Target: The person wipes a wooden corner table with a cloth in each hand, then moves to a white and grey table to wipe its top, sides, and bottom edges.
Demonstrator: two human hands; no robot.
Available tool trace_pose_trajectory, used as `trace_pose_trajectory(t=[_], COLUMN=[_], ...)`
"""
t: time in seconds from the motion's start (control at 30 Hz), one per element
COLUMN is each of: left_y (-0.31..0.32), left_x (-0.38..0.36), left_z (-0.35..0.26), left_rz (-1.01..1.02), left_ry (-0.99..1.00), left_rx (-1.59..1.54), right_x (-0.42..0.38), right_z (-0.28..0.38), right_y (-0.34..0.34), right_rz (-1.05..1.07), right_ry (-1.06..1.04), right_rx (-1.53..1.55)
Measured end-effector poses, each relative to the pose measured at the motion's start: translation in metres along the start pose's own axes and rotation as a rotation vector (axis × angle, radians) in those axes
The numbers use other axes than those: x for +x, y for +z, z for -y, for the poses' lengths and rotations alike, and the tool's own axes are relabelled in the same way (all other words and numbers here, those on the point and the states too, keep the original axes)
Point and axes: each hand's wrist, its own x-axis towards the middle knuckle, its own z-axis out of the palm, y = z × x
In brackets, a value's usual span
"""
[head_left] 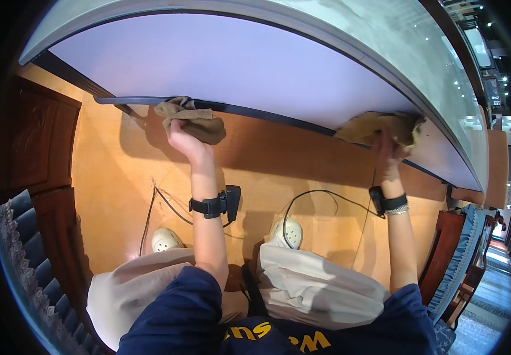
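Observation:
My left hand [185, 142] is closed around a brown cloth [199, 123], which wraps the dark lower rail [243, 110] of a tall white panel [232, 59]. On the right, a second tan cloth [362, 127] lies against the panel's lower part, pressed there by my right hand [388, 148]. That hand is slightly blurred, and its fingers rest on the cloth near the panel's edge. Each wrist wears a black strap with a small device.
Dark carved wooden cabinets [42, 136] stand at the left, with blue ruffled fabric [25, 248] below. Another wooden piece with blue trim [459, 254] is at the right. Thin black cables [320, 191] cross the wooden floor [107, 207] near my shoes.

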Motion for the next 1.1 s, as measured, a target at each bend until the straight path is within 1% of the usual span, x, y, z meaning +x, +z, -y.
trace_pose_trajectory(t=[0.07,0.1,0.13,0.17,0.2,0.27,0.3,0.33,0.37,0.43,0.47,0.53,0.6,0.67,0.7,0.77,0.8,0.87,0.9,0.93,0.97,1.0,1.03,1.07,1.1], left_y=[0.002,0.003,0.001,-0.001,-0.003,-0.002,-0.003,-0.006,-0.008,-0.019,-0.021,-0.023,-0.024,-0.018,-0.013,0.004,0.012,0.027,0.033,0.042,0.054,0.061,0.057,0.059,0.061], left_x=[-0.001,-0.001,0.000,0.000,-0.001,-0.004,-0.006,-0.006,-0.005,0.002,0.003,0.002,-0.001,-0.007,-0.010,-0.021,-0.024,-0.028,-0.029,-0.038,-0.050,-0.059,-0.068,-0.075,-0.080], left_z=[-0.001,-0.002,-0.002,-0.005,-0.009,-0.018,-0.023,-0.030,-0.036,-0.038,-0.040,-0.042,-0.045,-0.050,-0.052,-0.060,-0.060,-0.055,-0.053,-0.057,-0.064,-0.068,-0.072,-0.074,-0.076], left_rz=[0.018,0.018,0.015,0.010,0.003,0.047,0.041,0.074,0.108,0.134,0.160,0.151,0.145,0.069,0.070,0.050,0.053,0.004,0.054,0.047,0.087,0.129,0.142,0.146,0.156], left_ry=[0.010,0.020,-0.025,-0.070,-0.057,-0.061,-0.051,-0.093,-0.137,-0.154,-0.181,-0.175,-0.179,-0.294,-0.301,-0.293,-0.304,-0.160,-0.139,-0.142,-0.154,-0.170,-0.200,-0.207,-0.206], left_rx=[0.002,-0.006,-0.025,-0.044,-0.050,0.070,0.062,0.125,0.193,0.196,0.198,0.212,0.230,0.119,0.117,-0.001,0.001,-0.021,-0.039,-0.050,-0.082,-0.106,-0.101,-0.094,-0.094], right_x=[-0.024,-0.028,-0.026,-0.009,0.007,0.011,0.019,0.045,0.059,0.078,0.084,0.089,0.085,0.075,0.068,0.048,0.033,-0.009,-0.027,-0.037,-0.046,-0.048,-0.070,-0.065,-0.127], right_z=[0.017,0.033,0.054,0.074,0.090,0.108,0.119,0.135,0.149,0.171,0.176,0.181,0.173,0.159,0.149,0.125,0.110,0.074,0.051,0.031,0.014,-0.007,-0.029,-0.040,-0.067], right_y=[0.030,0.032,0.031,0.027,0.024,0.049,0.056,0.055,0.057,0.060,0.061,0.061,0.062,0.060,0.058,0.052,0.050,0.043,0.037,0.023,0.009,-0.005,-0.021,-0.040,-0.033], right_rz=[-0.084,-0.050,-0.019,0.113,0.248,0.108,0.131,0.153,0.144,0.090,0.086,0.154,0.152,0.152,0.167,0.194,0.182,0.174,0.173,0.267,0.360,0.409,0.509,0.439,0.355], right_ry=[0.084,0.035,-0.011,0.014,0.036,-0.218,-0.311,-0.401,-0.403,-0.410,-0.407,-0.435,-0.450,-0.474,-0.484,-0.492,-0.463,-0.402,-0.378,-0.284,-0.180,-0.166,0.130,0.194,0.543], right_rx=[0.213,0.095,-0.019,0.007,0.034,0.283,0.290,0.294,0.298,0.384,0.386,0.447,0.478,0.503,0.468,0.425,0.390,0.312,0.271,0.146,0.017,-0.033,0.032,0.025,0.271])
